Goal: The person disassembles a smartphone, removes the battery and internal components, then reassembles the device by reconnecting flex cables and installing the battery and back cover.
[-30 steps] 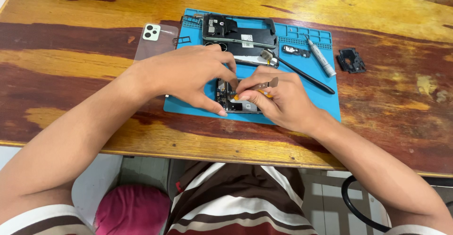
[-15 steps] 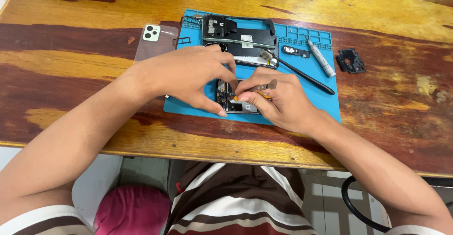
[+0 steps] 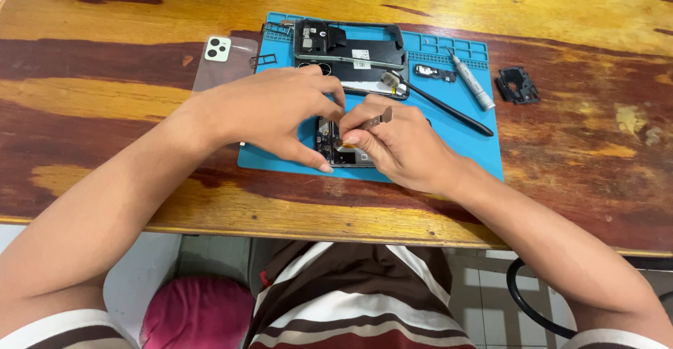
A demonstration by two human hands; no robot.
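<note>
Left hand (image 3: 270,114) pins the opened phone (image 3: 340,149) at frame centre on the blue mat (image 3: 449,146); right hand (image 3: 399,146) pinches metal tweezers (image 3: 378,119). Phone looks light, stiff, fragile inside: hold by its edges.

Count: two hands, left (image 3: 270,114) and right (image 3: 399,146), on one small circuit board (image 3: 340,149). One blue mat (image 3: 477,149), one phone frame (image 3: 350,44), one clear case (image 3: 228,62). One black spudger (image 3: 449,109), one silver pen tool (image 3: 471,83), two loose black parts (image 3: 434,73) (image 3: 517,85).
</note>
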